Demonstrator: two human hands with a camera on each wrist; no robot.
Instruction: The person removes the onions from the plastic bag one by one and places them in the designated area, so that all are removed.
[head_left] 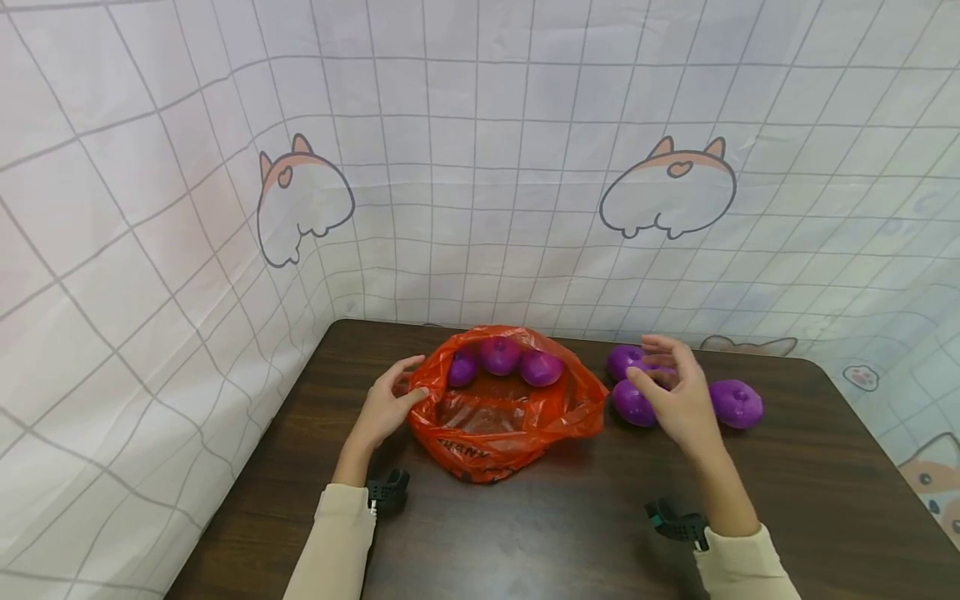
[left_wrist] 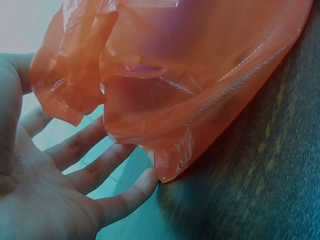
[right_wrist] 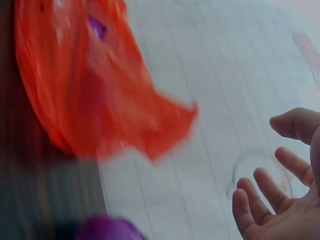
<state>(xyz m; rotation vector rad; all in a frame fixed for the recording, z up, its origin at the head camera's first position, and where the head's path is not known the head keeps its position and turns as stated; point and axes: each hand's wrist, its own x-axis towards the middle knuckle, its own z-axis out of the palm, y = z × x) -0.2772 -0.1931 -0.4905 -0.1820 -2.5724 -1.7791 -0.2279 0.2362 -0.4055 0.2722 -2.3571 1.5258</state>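
Observation:
A crinkled red plastic bag (head_left: 480, 454) with dark lettering lies with its mouth spread wide. Three glossy, round purple fruit-like pieces (head_left: 500, 356) sit inside along its far wall. My left hand (head_left: 386, 408) is at the bag's left side, thumb over the rim and fingers spread loosely against the plastic. In the left wrist view those fingers (left_wrist: 90, 172) are extended behind the bag's corner. My right hand (head_left: 681, 404), fingers apart and holding nothing, hovers over more purple pieces (head_left: 632, 406) right of the bag, partly covering them. Another purple piece (head_left: 737, 404) lies just right of that hand.
Everything lies on a dark wooden table (head_left: 540, 533). A white grid-patterned cloth (head_left: 480, 167) with cartoon animals hangs behind and along both sides. Black wrist devices (head_left: 678, 523) are strapped at both sleeves.

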